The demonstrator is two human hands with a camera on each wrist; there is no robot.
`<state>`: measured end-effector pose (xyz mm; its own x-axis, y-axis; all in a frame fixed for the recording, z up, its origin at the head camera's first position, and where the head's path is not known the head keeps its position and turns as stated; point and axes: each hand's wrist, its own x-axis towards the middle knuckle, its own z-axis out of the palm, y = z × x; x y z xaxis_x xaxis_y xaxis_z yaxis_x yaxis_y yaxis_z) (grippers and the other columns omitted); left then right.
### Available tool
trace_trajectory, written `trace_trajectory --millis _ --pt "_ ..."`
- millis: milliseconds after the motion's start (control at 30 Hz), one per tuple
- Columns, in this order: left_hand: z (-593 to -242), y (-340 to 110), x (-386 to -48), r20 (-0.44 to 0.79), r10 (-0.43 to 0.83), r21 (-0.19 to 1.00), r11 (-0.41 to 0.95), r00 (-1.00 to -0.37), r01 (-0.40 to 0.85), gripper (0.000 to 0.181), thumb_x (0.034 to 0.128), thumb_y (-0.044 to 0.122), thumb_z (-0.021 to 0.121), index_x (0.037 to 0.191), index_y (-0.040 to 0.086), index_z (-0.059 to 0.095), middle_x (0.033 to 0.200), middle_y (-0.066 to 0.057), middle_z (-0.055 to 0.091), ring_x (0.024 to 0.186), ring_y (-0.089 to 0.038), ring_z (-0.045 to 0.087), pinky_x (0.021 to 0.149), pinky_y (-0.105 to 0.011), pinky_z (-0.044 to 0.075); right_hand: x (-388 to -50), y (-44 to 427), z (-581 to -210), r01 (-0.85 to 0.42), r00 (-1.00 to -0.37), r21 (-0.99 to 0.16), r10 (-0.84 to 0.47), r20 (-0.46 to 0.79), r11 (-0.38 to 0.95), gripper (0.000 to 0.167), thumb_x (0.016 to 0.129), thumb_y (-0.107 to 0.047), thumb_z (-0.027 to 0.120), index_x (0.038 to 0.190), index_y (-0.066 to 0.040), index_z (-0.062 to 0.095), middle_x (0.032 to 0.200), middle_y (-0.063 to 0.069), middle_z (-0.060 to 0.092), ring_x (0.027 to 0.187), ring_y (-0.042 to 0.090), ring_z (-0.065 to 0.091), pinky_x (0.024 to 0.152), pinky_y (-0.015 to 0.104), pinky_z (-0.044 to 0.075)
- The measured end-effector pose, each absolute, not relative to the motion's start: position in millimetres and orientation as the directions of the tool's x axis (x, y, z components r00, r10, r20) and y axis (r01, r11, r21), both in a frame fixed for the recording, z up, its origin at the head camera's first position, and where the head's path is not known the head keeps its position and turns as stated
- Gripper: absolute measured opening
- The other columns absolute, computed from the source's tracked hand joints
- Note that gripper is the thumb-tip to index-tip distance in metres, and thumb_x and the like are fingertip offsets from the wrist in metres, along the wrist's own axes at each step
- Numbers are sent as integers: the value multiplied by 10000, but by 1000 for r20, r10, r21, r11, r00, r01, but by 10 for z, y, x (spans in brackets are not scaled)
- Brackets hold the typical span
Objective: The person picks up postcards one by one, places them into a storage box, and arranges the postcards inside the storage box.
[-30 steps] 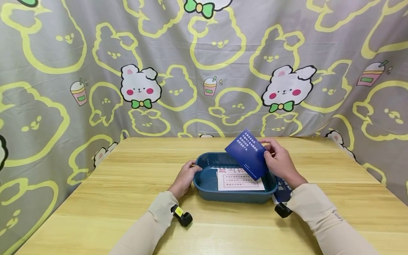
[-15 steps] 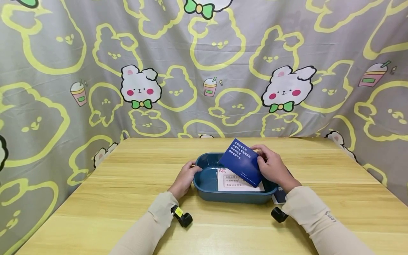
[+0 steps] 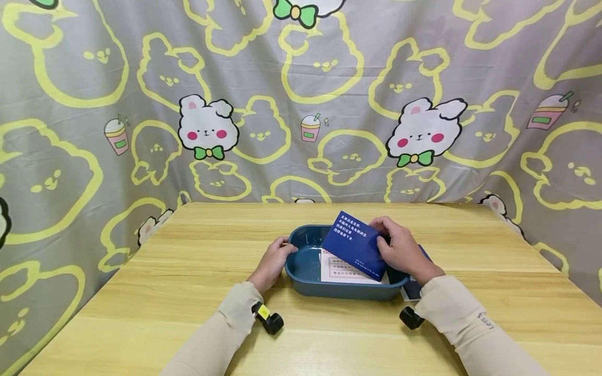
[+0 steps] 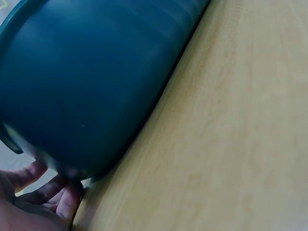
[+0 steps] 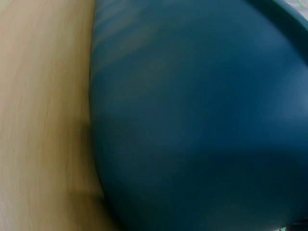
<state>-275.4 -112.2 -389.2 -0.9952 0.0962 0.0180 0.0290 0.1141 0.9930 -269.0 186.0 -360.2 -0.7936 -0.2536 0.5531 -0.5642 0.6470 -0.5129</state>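
A dark teal plastic basin (image 3: 345,291) stands on the table. At its left end my left hand (image 3: 271,262) grips the rim, thumb over the edge and fingers against the outer wall; the left wrist view shows those fingers (image 4: 67,202) at the basin's end. My right hand (image 3: 400,248) pinches a dark blue card (image 3: 355,245) with white writing by its right side. Tilted, the card hangs over the basin and partly covers a white printed card (image 3: 336,274) lying inside. Only the basin's outer wall (image 5: 192,110) fills the right wrist view; the right hand is out of it.
Another dark blue card or booklet (image 3: 413,291) lies on the table beside the basin's right end, partly under my right wrist. The wooden table (image 3: 188,324) runs back to a patterned curtain (image 3: 263,62).
My right hand has brought the blue card lower and slightly left into the basin, over more of the white card. The left hand keeps its grip on the rim.
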Motion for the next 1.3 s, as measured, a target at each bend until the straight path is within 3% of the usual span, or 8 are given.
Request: trace_trajectory --millis 167,467,733,933,1300 --pt "-3893 -1119 -2752 21 96 992 124 -995 33 366 919 134 507 1250 -22 509 1277 -178 502 1173 -325 463 1041 -499 349 -2696 1860 -3621 -591 -780 -473 -313 542 654 273 890 78 518 1130 -19 603 986 131 650 858 256 590 752 447 498" --pt "-3895 -1114 -2760 23 90 992 118 -996 34 332 917 121 511 1215 -25 522 1265 -180 508 1166 -324 466 1034 -490 357 -2692 1857 -3611 -626 -748 -318 -433 503 711 341 854 93 551 1131 -72 664 1141 122 653 1079 319 600 886 507 484" --pt "-3899 -1111 -2760 19 88 993 117 -996 29 342 917 123 507 1225 -23 520 1274 -176 507 1170 -318 468 1038 -488 355 -2659 1851 -3591 -607 -763 -252 -465 448 754 410 803 46 643 1188 -93 657 1176 117 649 1082 342 583 912 571 412" --pt "-3897 -1117 -2761 23 94 992 119 -995 34 338 916 121 508 1219 -28 520 1269 -179 514 1171 -318 470 1035 -490 361 -2649 1832 -3576 -580 -781 -180 -480 399 794 491 761 15 704 1231 -117 646 1208 108 637 1027 317 539 832 508 383" --pt "-3898 -1132 -2754 18 103 993 118 -995 30 338 931 131 498 1231 -25 514 1291 -178 501 1192 -319 455 1052 -503 340 -2656 1797 -3588 -544 -799 -39 -503 330 838 524 749 -32 739 1240 -193 653 1221 90 627 1081 323 496 886 539 341"
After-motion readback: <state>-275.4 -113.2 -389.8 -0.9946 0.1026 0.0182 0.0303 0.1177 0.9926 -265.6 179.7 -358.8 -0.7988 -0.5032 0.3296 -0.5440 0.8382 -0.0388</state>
